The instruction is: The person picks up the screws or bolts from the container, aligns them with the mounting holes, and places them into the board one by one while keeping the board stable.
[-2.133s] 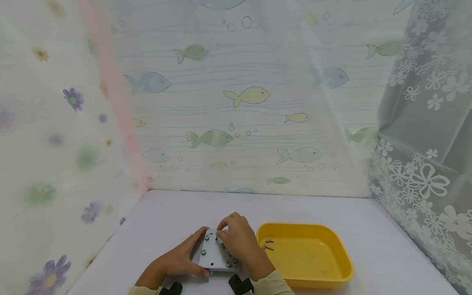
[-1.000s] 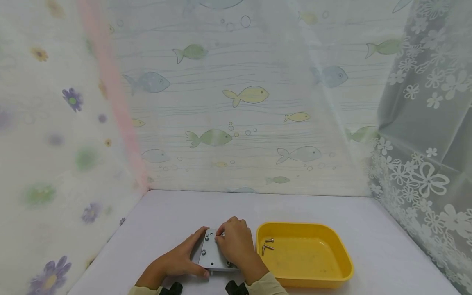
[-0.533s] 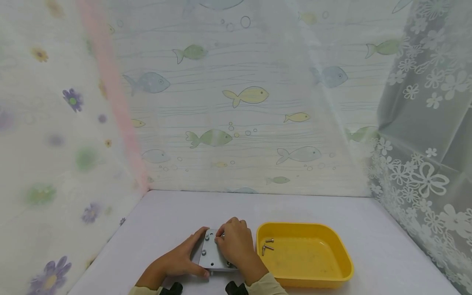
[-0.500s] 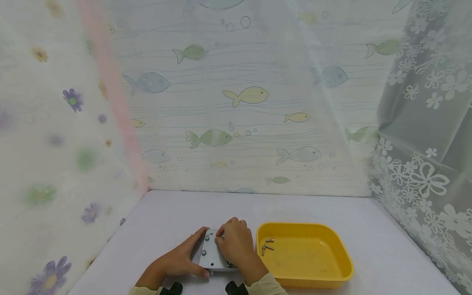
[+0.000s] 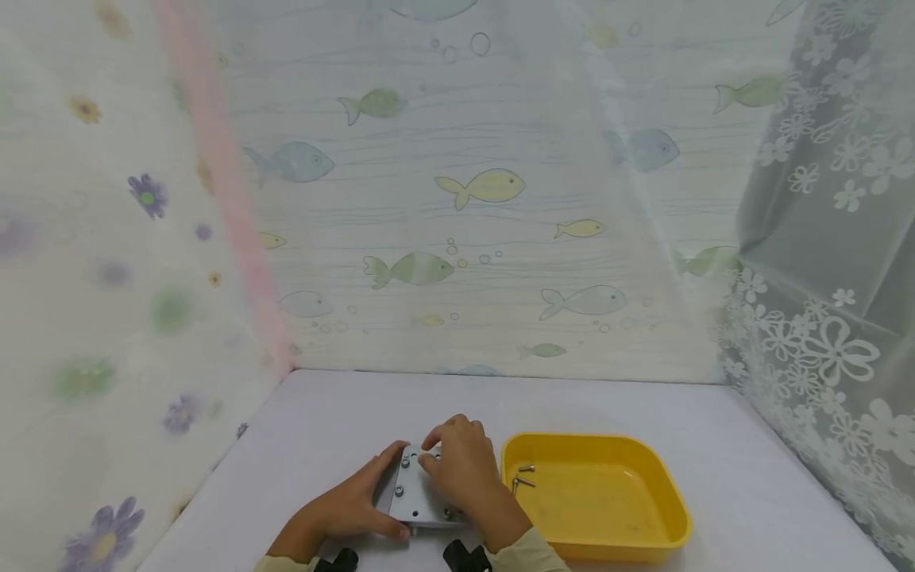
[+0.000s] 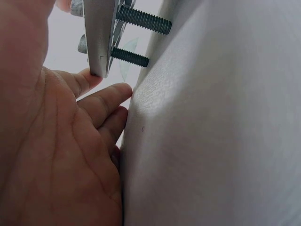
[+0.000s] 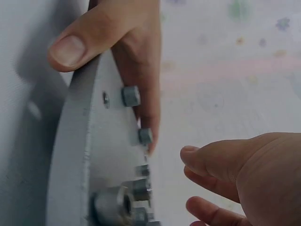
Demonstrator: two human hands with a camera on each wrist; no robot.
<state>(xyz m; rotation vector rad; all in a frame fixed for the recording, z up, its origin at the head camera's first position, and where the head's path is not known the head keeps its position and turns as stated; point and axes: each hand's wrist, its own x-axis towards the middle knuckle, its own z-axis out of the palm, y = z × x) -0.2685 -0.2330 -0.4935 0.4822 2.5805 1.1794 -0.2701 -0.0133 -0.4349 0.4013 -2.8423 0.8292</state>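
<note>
My left hand (image 5: pixel 350 502) holds a light grey metal plate (image 5: pixel 418 508) by its edges, thumb at the near edge and fingers at the far one. Several socket-head bolts (image 7: pixel 130 96) stand in the plate. In the left wrist view their dark threaded shanks (image 6: pixel 143 20) stick out of the underside, above the white surface. My right hand (image 5: pixel 465 469) hovers over the plate's right part and hides some bolts in the head view. The right wrist view shows its thumb and fingers (image 7: pixel 211 157) apart from the plate, with nothing visible between them.
A yellow tray (image 5: pixel 608 508) stands just right of my right hand. Inside, near its left wall, lie 3 loose bolts (image 5: pixel 525 481). The white table (image 5: pixel 343 405) runs back to a fish-printed curtain (image 5: pixel 493 318), with more curtains on both sides.
My right thumb and index finger, closed together at the plate half a second ago, have parted, and the hand has lifted slightly. The left hand keeps its hold; the head view shifts a little.
</note>
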